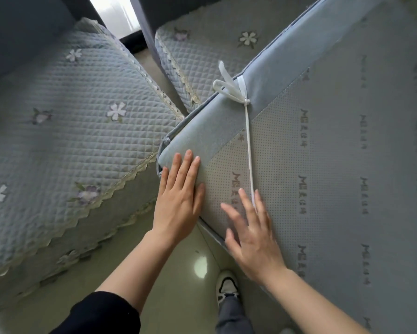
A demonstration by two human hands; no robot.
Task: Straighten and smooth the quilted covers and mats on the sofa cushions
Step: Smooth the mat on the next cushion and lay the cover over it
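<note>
Head: quilted cover (pixel 70 121) beside cushion (pixel 347 165), white tie (pixel 249 150) (bow-knotted) at right hand (pixel 253 237)

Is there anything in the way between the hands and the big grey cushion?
Nothing visible is. The left hand lies flat on a corner of the cushion. The right hand, spread and blurred, is over the dotted underside, where only the thin white tie string runs down to it.

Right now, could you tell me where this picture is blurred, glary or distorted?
Head view: the right hand is motion-blurred, the left hand sharp; glare spots the floor; the wide lens curves the cover near the left edge.
</note>
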